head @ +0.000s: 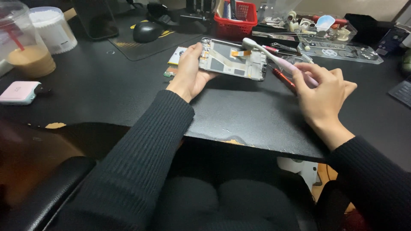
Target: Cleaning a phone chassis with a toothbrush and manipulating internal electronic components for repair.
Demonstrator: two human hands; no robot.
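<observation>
Grips (190,70) above black desk (98,85)

Opened grey phone frame (233,60) with orange flex cable, held tilted above desk, pink-handled toothbrush (278,60) head touching it

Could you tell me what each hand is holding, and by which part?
The left hand grips the opened phone frame by its left end. The right hand holds a pink toothbrush by its handle.

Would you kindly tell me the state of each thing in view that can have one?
Phone frame: opened, insides exposed, held tilted by left hand.
Toothbrush: gripped by right hand, head at the frame.
Drink cup: lidded, partly full.
Red basket: upright, holding items.
</observation>
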